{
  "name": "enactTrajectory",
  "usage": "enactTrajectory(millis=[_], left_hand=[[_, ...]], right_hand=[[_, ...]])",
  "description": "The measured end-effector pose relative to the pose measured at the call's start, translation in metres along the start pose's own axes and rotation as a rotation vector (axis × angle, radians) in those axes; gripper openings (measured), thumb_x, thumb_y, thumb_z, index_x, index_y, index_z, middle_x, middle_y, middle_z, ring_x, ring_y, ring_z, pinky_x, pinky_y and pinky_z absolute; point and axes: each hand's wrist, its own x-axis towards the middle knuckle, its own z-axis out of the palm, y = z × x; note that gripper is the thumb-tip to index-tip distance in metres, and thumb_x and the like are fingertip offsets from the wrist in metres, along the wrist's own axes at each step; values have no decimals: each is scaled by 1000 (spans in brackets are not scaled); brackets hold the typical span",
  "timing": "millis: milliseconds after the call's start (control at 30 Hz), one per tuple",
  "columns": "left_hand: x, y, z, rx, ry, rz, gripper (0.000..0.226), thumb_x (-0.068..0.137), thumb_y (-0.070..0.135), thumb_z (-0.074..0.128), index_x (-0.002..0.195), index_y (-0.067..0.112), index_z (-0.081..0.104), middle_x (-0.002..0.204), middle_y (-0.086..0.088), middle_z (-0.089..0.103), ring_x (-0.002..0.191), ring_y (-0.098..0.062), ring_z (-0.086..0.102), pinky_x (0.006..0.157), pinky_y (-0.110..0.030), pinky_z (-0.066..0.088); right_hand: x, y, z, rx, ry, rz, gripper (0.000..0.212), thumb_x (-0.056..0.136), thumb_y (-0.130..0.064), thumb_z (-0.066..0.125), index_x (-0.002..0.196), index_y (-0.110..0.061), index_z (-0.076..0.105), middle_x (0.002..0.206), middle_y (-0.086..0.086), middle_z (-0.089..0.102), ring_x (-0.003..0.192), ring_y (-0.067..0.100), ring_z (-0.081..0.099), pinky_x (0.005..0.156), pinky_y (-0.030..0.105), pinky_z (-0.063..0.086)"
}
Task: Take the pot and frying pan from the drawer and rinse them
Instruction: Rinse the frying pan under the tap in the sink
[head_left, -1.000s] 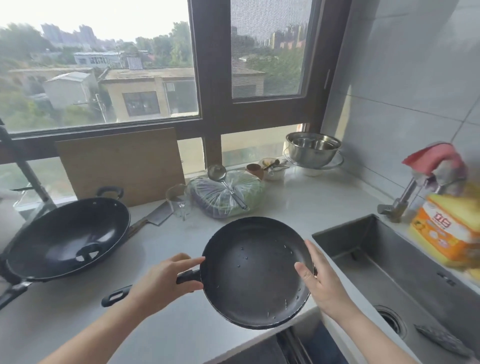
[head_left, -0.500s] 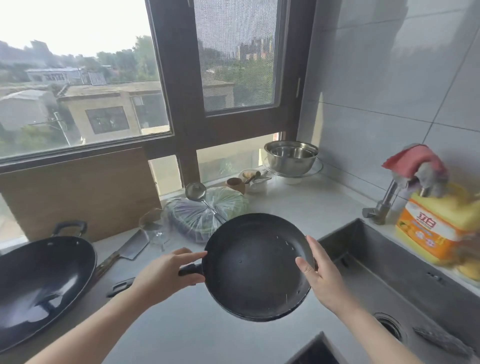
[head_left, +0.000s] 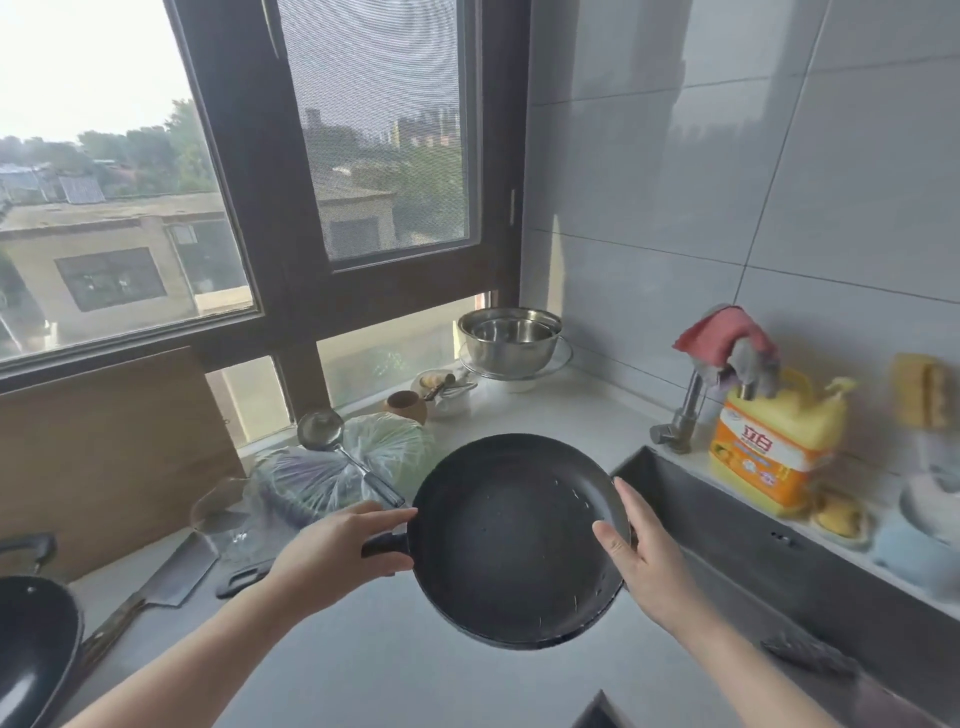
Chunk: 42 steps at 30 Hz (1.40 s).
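Both hands hold frying pan (head_left: 511, 540) above counter (head_left: 363, 670) — left grip (head_left: 332, 558) round handle, right grip (head_left: 641, 561) flat on rim, sink (head_left: 753, 551) just beside.

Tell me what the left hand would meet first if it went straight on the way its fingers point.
The left hand points right, so it would meet the frying pan wall first; its grip is already on the handle there.

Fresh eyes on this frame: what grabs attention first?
The black frying pan held mid-frame above the counter: the left hand grips its handle, the right hand steadies the far rim. Right of it lies the sink, with a yellow detergent jug on its ledge beside a faucet draped in a pink cloth. A black wok sits at the far left edge.
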Motion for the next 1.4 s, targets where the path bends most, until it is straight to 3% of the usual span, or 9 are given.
enactTrajectory(millis=[167, 467, 700, 800, 1000, 1133, 1267, 1400], left_hand=[[44, 36, 16, -6, -54, 79, 44, 77, 70, 56, 110, 82, 30, 100, 24, 54, 86, 4, 57, 72, -25, 51], [144, 115, 57, -112, -106, 164, 44, 77, 60, 64, 119, 62, 50, 101, 28, 54, 81, 12, 59, 71, -19, 47], [225, 173, 102, -59, -160, 229, 47, 70, 75, 52, 116, 72, 42, 102, 28, 53, 87, 6, 55, 72, -21, 48], [253, 196, 129, -17, -209, 260, 47, 75, 72, 54, 121, 67, 42, 100, 28, 52, 89, 3, 54, 72, -21, 46], [293, 218, 195, 26, -321, 305, 50, 78, 67, 55, 126, 64, 41, 113, 28, 59, 107, 0, 54, 80, -19, 41], [308, 222, 240, 58, -373, 323, 53, 79, 65, 55, 129, 60, 40, 118, 28, 58, 113, -1, 53, 82, -19, 39], [313, 223, 281, 65, -434, 320, 51, 81, 62, 55, 130, 60, 40, 98, 25, 56, 100, 0, 54, 84, -21, 42], [313, 211, 311, 86, -464, 315, 51, 81, 63, 55, 130, 59, 40, 95, 19, 56, 87, 0, 50, 76, -20, 39]], right_hand=[[-2, 20, -42, -10, 78, 64, 66, 93, -37, 52, 149, -28, 18, 155, -17, 17, 138, -5, 13, 111, 19, 13], [27, 71, -134, -73, 182, 115, 67, 92, -42, 51, 149, -29, 20, 153, -20, 17, 139, -5, 13, 112, 20, 12], [47, 125, -197, -66, 249, 185, 63, 94, -30, 54, 149, -25, 22, 150, -21, 19, 137, -8, 15, 110, 16, 12], [46, 157, -213, -61, 282, 249, 62, 94, -26, 54, 148, -24, 23, 148, -20, 21, 134, -9, 15, 108, 14, 11], [35, 224, -218, 0, 359, 402, 61, 94, -22, 55, 147, -23, 26, 149, -16, 27, 132, -7, 20, 109, 17, 15], [23, 269, -206, -1, 384, 532, 61, 94, -22, 55, 147, -26, 26, 153, -8, 28, 140, 8, 24, 112, 25, 18], [14, 310, -192, 50, 405, 626, 59, 93, -21, 56, 143, -35, 28, 151, -4, 33, 136, 16, 33, 110, 29, 24], [13, 334, -177, 95, 397, 687, 60, 93, -19, 56, 145, -34, 29, 148, -2, 37, 128, 16, 40, 107, 30, 28]])
